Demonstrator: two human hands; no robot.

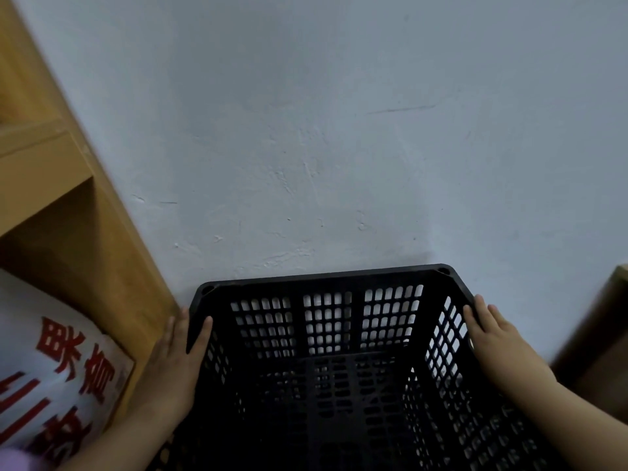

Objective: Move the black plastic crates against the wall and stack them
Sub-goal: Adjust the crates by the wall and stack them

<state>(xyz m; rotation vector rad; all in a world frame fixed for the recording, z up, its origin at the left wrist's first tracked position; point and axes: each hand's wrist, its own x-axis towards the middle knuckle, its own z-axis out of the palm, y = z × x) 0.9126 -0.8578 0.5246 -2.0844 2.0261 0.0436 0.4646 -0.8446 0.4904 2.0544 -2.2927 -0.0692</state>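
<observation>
Black crate point(339, 362) sits with its far rim right at the pale wall point(339, 130). Left hand point(173, 365) grips the left rim, thumb inside, fingers outside. Right hand point(499, 345) lies flat on the right rim, fingers extended, not clenched. Wooden shelf unit point(68, 205) crowds the left side, just beside the left hand. White bag point(51, 368) in the shelf has red Chinese characters, blurred, unreadable. Brown box point(605, 334) stands near on the right.
</observation>
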